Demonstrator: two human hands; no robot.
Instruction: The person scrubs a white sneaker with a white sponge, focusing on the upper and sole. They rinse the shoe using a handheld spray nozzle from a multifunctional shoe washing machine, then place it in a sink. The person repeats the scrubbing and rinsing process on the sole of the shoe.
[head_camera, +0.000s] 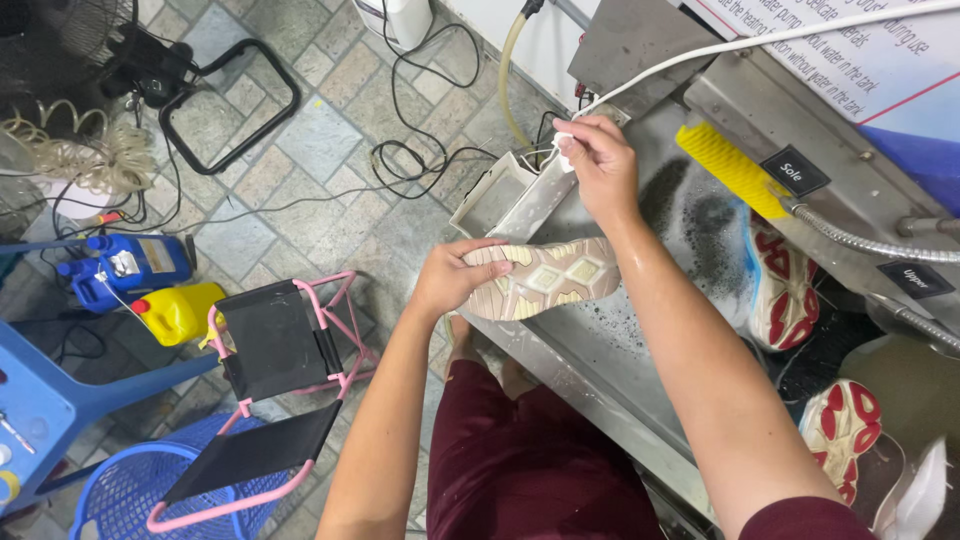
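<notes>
Bright, even light; sharp pic, soft shadows, slight edge distortion.

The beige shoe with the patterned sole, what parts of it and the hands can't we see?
Head view:
- Beige shoe with patterned sole: its upper faces away; only the sole shows.
- Left hand: its fingers wrap the heel, hiding it.
- Right hand: the small white thing it pinches is too covered to identify.

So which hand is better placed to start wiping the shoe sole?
Probably the right hand: it pinches a small white wipe just above the upturned shoe, while the left hand is occupied gripping the shoe's end.
</notes>
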